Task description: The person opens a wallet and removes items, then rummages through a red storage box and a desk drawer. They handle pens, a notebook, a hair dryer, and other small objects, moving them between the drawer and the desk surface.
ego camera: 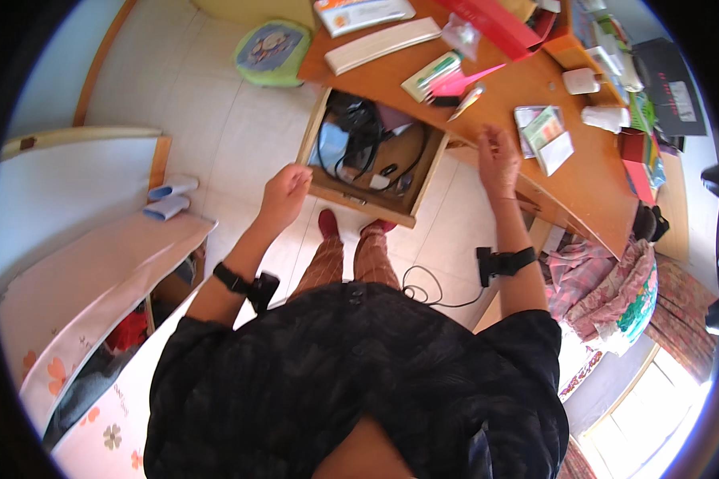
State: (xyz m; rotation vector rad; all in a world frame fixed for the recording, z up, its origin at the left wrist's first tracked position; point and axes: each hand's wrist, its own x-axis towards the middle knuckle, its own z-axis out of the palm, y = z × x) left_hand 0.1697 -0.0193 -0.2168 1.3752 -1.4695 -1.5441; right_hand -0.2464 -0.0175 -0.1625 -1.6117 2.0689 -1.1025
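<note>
An open wooden drawer (368, 203) stands out from the wooden desk (581, 197). Inside lie black cables (374, 149), a light blue item (334, 142) and small things. My left hand (286, 193) is at the drawer's front left corner, fingers curled; whether it touches the wood or holds anything is unclear. Over the desk's near edge is my right hand (499, 157), fingers bent, left of a small stack of cards or papers (544, 133). What it holds, if anything, cannot be made out. A pink comb-like tool (455, 82) and a small tube (468, 102) lie farther back on the desk.
A red box (497, 24) and a long pale box (383, 45) lie on the desk. A stool with a cartoon seat (272, 51) stands beside it. Slippers (166, 206) rest on the covered furniture at left. Clothes (605, 293) are heaped at right; a thin cable (434, 293) hangs near my legs.
</note>
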